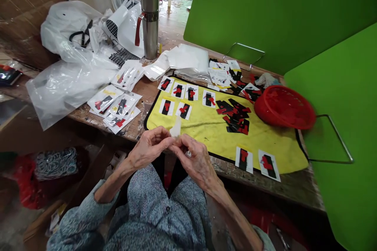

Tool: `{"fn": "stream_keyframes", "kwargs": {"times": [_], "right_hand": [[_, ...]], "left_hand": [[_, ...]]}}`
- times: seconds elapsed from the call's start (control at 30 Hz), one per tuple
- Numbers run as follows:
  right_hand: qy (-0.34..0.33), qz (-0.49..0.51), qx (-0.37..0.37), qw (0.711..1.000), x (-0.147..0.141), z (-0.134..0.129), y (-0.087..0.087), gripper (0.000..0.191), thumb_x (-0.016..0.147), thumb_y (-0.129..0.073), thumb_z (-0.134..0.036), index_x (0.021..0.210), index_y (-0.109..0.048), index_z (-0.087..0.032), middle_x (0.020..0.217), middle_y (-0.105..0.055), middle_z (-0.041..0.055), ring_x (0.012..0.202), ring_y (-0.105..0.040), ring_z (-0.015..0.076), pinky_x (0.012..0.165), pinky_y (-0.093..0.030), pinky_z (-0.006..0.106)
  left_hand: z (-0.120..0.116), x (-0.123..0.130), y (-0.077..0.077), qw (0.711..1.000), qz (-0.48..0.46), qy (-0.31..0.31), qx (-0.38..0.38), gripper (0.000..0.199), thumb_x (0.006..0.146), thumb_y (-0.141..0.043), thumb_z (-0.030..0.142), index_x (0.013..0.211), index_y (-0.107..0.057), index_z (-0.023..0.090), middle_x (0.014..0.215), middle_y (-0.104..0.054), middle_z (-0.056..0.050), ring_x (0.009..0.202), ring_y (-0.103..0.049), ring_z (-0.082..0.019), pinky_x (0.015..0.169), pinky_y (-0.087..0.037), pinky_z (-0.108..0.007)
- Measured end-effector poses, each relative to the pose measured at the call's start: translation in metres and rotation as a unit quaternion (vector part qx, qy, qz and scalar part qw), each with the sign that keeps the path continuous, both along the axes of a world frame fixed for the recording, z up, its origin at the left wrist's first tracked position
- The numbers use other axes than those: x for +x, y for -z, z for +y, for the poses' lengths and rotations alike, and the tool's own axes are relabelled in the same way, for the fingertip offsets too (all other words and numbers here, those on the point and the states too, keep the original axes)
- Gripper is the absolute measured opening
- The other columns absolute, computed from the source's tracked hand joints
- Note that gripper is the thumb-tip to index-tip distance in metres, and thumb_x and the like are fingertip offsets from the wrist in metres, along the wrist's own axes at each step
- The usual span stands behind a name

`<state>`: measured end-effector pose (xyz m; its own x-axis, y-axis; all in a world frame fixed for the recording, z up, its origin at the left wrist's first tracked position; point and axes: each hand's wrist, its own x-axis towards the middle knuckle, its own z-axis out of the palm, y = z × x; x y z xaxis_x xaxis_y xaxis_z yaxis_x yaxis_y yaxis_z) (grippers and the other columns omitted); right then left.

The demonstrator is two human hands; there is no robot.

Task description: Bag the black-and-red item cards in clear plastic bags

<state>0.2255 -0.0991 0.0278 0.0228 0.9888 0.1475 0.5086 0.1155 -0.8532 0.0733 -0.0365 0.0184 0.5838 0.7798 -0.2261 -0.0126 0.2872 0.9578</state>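
My left hand [151, 144] and my right hand [193, 155] meet at the front edge of the yellow cloth [200, 125], above my lap. Their closed fingers pinch a small whitish translucent piece [176, 127] that sticks up between them. Behind them on the cloth lie several white cards with black and red pieces [183, 110]. A loose pile of black and red pieces [234, 115] is to the right of my hands. Two more cards [268, 164] lie at the cloth's front right edge.
A red basket [285, 108] stands at the right by green panels [250, 8]. A steel flask [150, 23] stands at the back. Filled clear packets [120, 108] and plastic bags [70, 82] lie on the left; a white stack [188, 58] lies behind the cloth.
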Motion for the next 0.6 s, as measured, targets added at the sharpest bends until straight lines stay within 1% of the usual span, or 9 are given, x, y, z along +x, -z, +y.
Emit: {"fn": "stream_keyframes", "kwargs": {"times": [0.1, 0.17, 0.23, 0.3, 0.37, 0.43, 0.47, 0.53, 0.6], "right_hand": [[-0.034, 0.045, -0.044, 0.997, 0.006, 0.001, 0.001, 0.031, 0.093, -0.054, -0.033, 0.066, -0.046, -0.02, 0.063, -0.051, -0.003, 0.056, -0.047, 0.011, 0.055, -0.039, 0.022], [-0.032, 0.02, -0.035, 0.999, 0.007, 0.001, 0.005, 0.03, 0.096, -0.051, -0.033, 0.069, -0.049, -0.02, 0.065, -0.053, -0.002, 0.06, -0.05, 0.0123, 0.058, -0.041, 0.023], [-0.008, -0.059, 0.026, 0.998, 0.003, 0.0, 0.012, 0.022, 0.098, -0.047, -0.027, 0.078, -0.055, -0.02, 0.074, -0.058, 0.0015, 0.068, -0.055, 0.0154, 0.064, -0.044, 0.026], [0.02, -0.155, 0.105, 0.982, -0.003, -0.002, 0.019, 0.017, 0.098, -0.043, -0.018, 0.091, -0.059, -0.018, 0.082, -0.062, 0.0056, 0.077, -0.058, 0.0186, 0.071, -0.046, 0.029], [0.046, -0.243, 0.167, 0.954, -0.01, -0.003, 0.024, 0.019, 0.097, -0.04, -0.012, 0.1, -0.059, -0.016, 0.083, -0.063, 0.0077, 0.078, -0.058, 0.0207, 0.073, -0.045, 0.032], [0.068, -0.309, 0.208, 0.926, -0.015, -0.004, 0.026, 0.02, 0.096, -0.041, -0.009, 0.1, -0.059, -0.016, 0.079, -0.063, 0.0079, 0.076, -0.056, 0.0219, 0.072, -0.043, 0.034], [0.077, -0.327, 0.218, 0.916, -0.017, -0.004, 0.027, 0.019, 0.095, -0.041, -0.009, 0.099, -0.058, -0.016, 0.077, -0.062, 0.0076, 0.075, -0.056, 0.0221, 0.071, -0.042, 0.035], [0.088, -0.334, 0.229, 0.91, -0.018, -0.004, 0.028, 0.019, 0.095, -0.041, -0.008, 0.095, -0.057, -0.017, 0.073, -0.059, 0.0061, 0.072, -0.054, 0.0214, 0.069, -0.04, 0.034], [0.099, -0.324, 0.234, 0.911, -0.019, -0.005, 0.032, 0.018, 0.094, -0.042, -0.007, 0.091, -0.056, -0.018, 0.068, -0.056, 0.0041, 0.068, -0.052, 0.0204, 0.067, -0.039, 0.033]], "left_hand": [[0.0, -0.005, 0.0, 1.0, -0.001, 0.024, 0.019, 0.032, 0.083, -0.063, 0.046, 0.075, -0.058, 0.015, 0.068, -0.059, 0.0, 0.062, -0.054, -0.01, 0.062, -0.045, -0.022], [-0.003, -0.006, 0.0, 0.995, 0.042, 0.015, 0.092, 0.026, 0.086, -0.058, 0.04, 0.076, -0.058, 0.016, 0.069, -0.061, -0.001, 0.064, -0.056, -0.011, 0.064, -0.046, -0.023], [-0.008, -0.004, 0.002, 0.973, 0.111, -0.016, 0.204, 0.019, 0.087, -0.055, 0.032, 0.076, -0.057, 0.018, 0.07, -0.062, -0.001, 0.065, -0.057, -0.012, 0.066, -0.045, -0.023], [-0.013, 0.0, 0.004, 0.939, 0.174, -0.059, 0.29, 0.015, 0.085, -0.054, 0.025, 0.072, -0.053, 0.019, 0.067, -0.06, 0.0, 0.063, -0.056, -0.012, 0.065, -0.044, -0.023], [-0.016, 0.005, 0.007, 0.918, 0.216, -0.087, 0.321, 0.014, 0.083, -0.052, 0.022, 0.069, -0.049, 0.02, 0.064, -0.058, 0.001, 0.059, -0.053, -0.011, 0.061, -0.042, -0.023], [-0.018, 0.009, 0.01, 0.908, 0.238, -0.088, 0.334, 0.014, 0.084, -0.049, 0.022, 0.07, -0.048, 0.02, 0.063, -0.057, 0.0, 0.057, -0.051, -0.012, 0.06, -0.041, -0.024], [-0.019, 0.011, 0.011, 0.903, 0.244, -0.083, 0.344, 0.014, 0.084, -0.047, 0.022, 0.07, -0.049, 0.02, 0.064, -0.057, 0.0, 0.058, -0.051, -0.012, 0.06, -0.04, -0.024], [-0.02, 0.015, 0.012, 0.89, 0.253, -0.082, 0.37, 0.017, 0.085, -0.043, 0.021, 0.069, -0.048, 0.02, 0.065, -0.056, -0.001, 0.058, -0.05, -0.013, 0.059, -0.039, -0.024], [-0.023, 0.018, 0.012, 0.872, 0.278, -0.094, 0.393, 0.021, 0.085, -0.042, 0.02, 0.065, -0.044, 0.021, 0.061, -0.054, -0.001, 0.056, -0.048, -0.013, 0.057, -0.035, -0.025]]}}
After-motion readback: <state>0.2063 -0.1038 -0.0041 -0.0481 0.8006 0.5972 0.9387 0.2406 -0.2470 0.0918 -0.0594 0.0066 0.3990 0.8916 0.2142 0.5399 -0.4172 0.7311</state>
